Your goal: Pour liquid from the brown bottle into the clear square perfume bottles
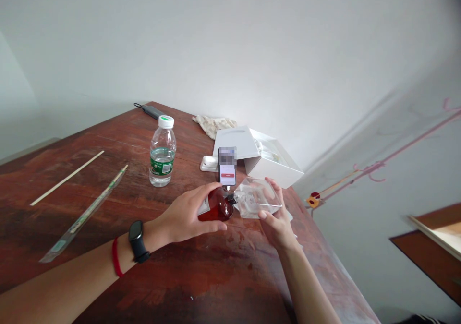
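My left hand (196, 212) is wrapped round a bottle of red-brown liquid (218, 207), which lies tilted toward the right. In my right hand (275, 221) is a clear, empty-looking square-sided container (257, 198), held between thumb and fingers. Its narrow clear neck points left at the bottle. A small black ridged piece (232, 198) sits where the two meet; whether they touch there I cannot tell. Just behind them a phone (227, 166) stands with its screen lit.
Left of my hands stands a water bottle (162, 153) with a green label. A bare stick (68, 177) and wrapped chopsticks (86, 213) lie further left. Behind are an open white box (273, 170), a cloth (212, 125), a grey pouch (151, 110) and a white case (209, 163).
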